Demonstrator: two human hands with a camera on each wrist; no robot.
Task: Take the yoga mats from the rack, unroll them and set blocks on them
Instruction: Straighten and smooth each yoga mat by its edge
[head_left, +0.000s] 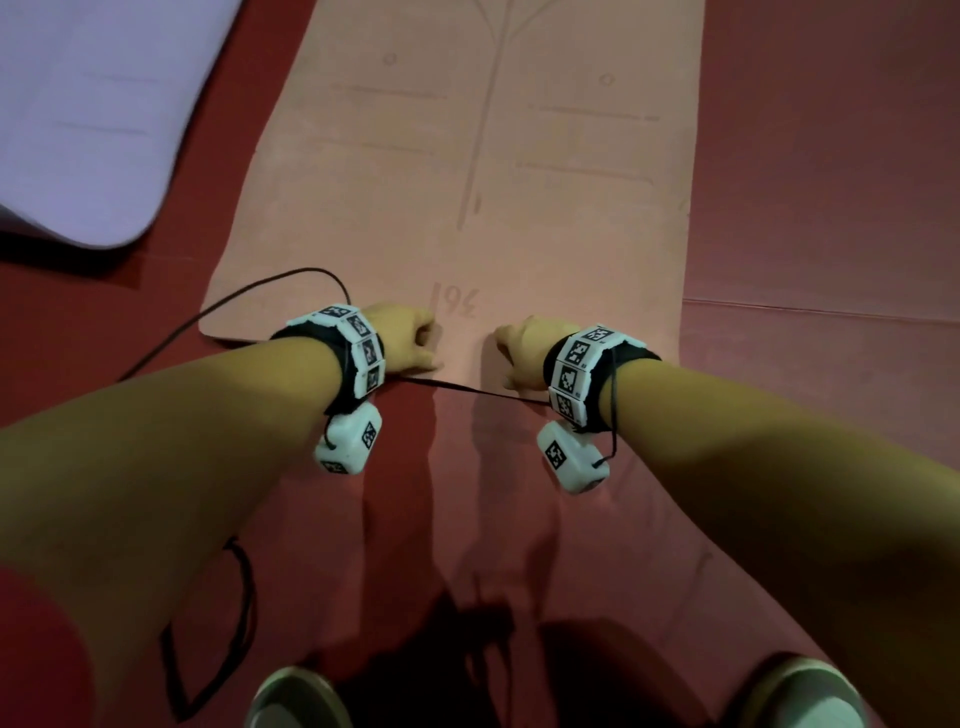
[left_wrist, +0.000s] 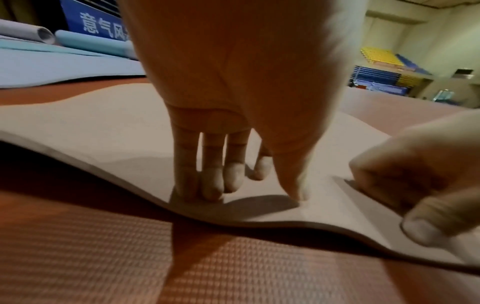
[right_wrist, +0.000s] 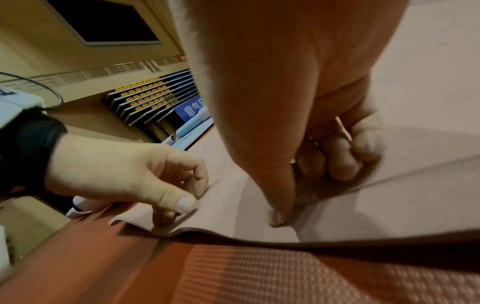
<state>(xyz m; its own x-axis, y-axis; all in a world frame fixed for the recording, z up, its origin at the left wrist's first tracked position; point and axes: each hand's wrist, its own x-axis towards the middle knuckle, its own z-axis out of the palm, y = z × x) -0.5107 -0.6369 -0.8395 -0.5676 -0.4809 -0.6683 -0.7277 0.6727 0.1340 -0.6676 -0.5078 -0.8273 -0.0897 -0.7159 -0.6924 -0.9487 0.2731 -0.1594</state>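
Observation:
A pink yoga mat (head_left: 519, 208) lies unrolled on the red floor, running away from me. Its near edge (left_wrist: 233, 218) curls slightly up off the floor. My left hand (head_left: 415, 338) is on the near edge, left of the middle. In the left wrist view its fingertips (left_wrist: 210, 191) and thumb press down on the mat. My right hand (head_left: 514, 353) is beside it to the right. Its fingers (right_wrist: 342, 164) are curled on the mat surface and its thumb (right_wrist: 275, 218) presses by the edge. No blocks are in view.
A lavender mat (head_left: 78, 130) lies flat at the upper left. Rolled mats (left_wrist: 39, 35) lie beyond it. A black cable (head_left: 234, 301) loops over the pink mat's left corner. My shoes (head_left: 296, 696) are at the bottom. Textured red floor (head_left: 831, 415) surrounds the mat.

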